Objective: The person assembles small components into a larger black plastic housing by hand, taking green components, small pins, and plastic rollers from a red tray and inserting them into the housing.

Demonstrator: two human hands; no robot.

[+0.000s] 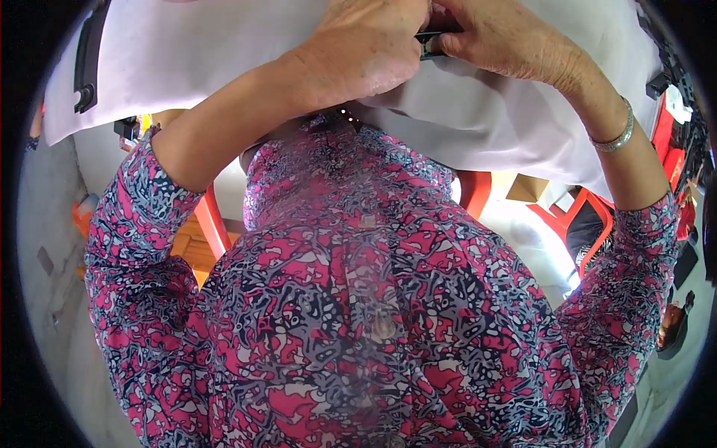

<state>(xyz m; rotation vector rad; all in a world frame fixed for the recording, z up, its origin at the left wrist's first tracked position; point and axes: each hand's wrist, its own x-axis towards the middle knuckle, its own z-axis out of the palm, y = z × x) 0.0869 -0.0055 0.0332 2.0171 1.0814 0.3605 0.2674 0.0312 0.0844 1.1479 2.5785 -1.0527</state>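
Note:
At the top of the head view, my two hands meet over a white cloth (478, 127). Between them a small dark piece (428, 46) with a shiny edge shows only in part, so its kind is unclear. My left hand (373, 56) is closed at its left side, fingers curled and mostly hidden. From the other side my right hand (500, 37) pinches the piece, thumb resting along it. The upper frame edge cuts off part of both hands. A silvery bracelet circles my right wrist.
A long black strip-shaped part (88, 63) lies on the cloth at the far left. Red chair parts (213, 220) show below the cloth. An opened cardboard box (526, 188) sits lower right, and dark items crowd the right edge beside a red object (663, 127).

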